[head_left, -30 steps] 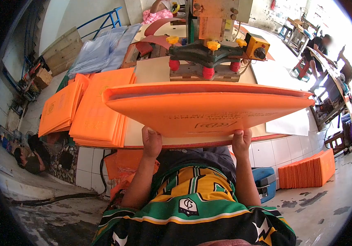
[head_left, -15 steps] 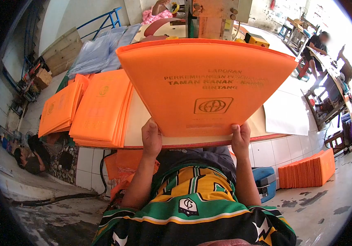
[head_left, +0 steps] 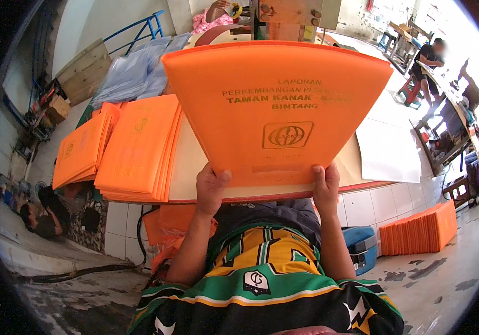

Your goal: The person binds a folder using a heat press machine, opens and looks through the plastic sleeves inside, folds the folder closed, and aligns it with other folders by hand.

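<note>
A worktop [head_left: 188, 177] filled the middle of the workshop, orange piles [head_left: 138, 146] along its left edge, plastic sheets [head_left: 133, 70] toward its far left corner, white paper [head_left: 387, 151] by the right edge. And there was the folder [head_left: 278, 117], held up over the near edge, gold print facing the person! Left hand [head_left: 211, 191] gripped its lower left corner, right hand [head_left: 326, 187] its lower right, thumbs pressing the cover.

Tipped almost flat a second ago, the folder [head_left: 239, 131] now stands steeply raised before me, its gold lettering [head_left: 264, 100] turned my way and the machine [head_left: 287, 25] behind hidden but for its top. My left hand [head_left: 211, 188] has shifted slightly right, thumb further onto the folder.
</note>
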A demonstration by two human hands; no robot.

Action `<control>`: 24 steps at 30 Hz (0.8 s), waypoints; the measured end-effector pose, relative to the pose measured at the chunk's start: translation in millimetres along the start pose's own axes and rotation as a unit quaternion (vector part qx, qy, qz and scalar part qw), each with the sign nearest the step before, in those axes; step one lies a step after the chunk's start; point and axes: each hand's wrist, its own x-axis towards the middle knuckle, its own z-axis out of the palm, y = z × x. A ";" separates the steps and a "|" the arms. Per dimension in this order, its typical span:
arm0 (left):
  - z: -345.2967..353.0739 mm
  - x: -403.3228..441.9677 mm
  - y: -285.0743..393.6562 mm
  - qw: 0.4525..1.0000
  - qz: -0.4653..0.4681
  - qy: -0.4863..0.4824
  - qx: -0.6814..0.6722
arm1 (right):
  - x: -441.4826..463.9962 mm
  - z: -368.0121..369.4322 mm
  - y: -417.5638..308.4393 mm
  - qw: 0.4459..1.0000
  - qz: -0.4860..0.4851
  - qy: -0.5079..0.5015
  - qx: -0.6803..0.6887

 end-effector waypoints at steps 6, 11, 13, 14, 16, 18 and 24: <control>11.6 3.6 13.0 1.000 0.003 0.020 -0.018 | 2.0 2.9 -2.0 1.000 -0.004 0.003 0.014; 11.6 3.6 15.5 1.000 0.003 0.019 -0.008 | 2.3 2.4 -6.9 1.000 -0.009 0.001 -0.007; 11.2 3.6 15.5 1.000 0.001 0.019 -0.006 | 2.5 2.5 -7.4 1.000 -0.003 -0.003 -0.007; 11.3 3.5 16.0 1.000 0.001 0.019 -0.002 | 2.5 3.2 -7.1 1.000 -0.010 -0.001 -0.001; 11.6 3.3 16.9 1.000 0.001 0.019 0.001 | 2.2 3.2 -6.6 1.000 -0.016 0.001 0.006; 12.2 3.4 17.4 1.000 0.012 0.013 0.000 | 2.3 1.5 -6.1 1.000 -0.010 -0.012 0.004; 13.0 3.6 17.7 1.000 0.012 0.016 0.010 | 1.5 2.0 -7.9 1.000 -0.003 -0.012 0.005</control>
